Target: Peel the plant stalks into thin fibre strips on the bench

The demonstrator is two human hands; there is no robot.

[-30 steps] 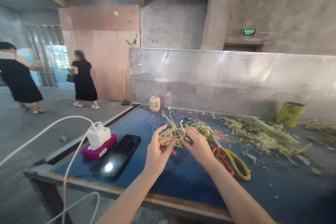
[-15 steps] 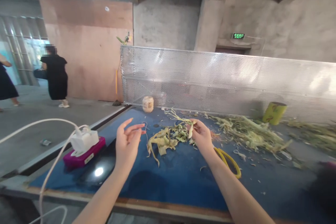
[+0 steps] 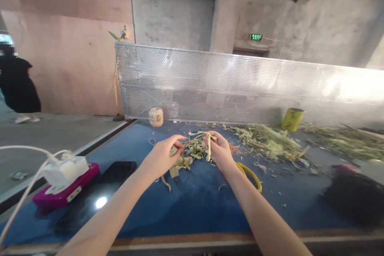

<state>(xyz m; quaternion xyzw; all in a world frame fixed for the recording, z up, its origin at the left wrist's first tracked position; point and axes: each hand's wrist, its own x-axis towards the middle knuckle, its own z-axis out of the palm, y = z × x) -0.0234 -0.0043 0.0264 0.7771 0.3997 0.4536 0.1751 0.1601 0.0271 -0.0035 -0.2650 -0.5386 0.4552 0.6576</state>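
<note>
The left hand [image 3: 163, 156] pinches the near edge of a small heap of husk strips [image 3: 192, 153] on the blue desk [image 3: 192, 208], fingers closed on a leaf. The right hand [image 3: 220, 152] is curled shut around a pale strip [image 3: 209, 144] standing up from the same heap. Yellow-handled scissors [image 3: 250, 174] lie just right of that wrist. A phone [image 3: 99, 196] and pink box [image 3: 64, 188] sit left; more husks [image 3: 270, 142] are strewn right.
</note>
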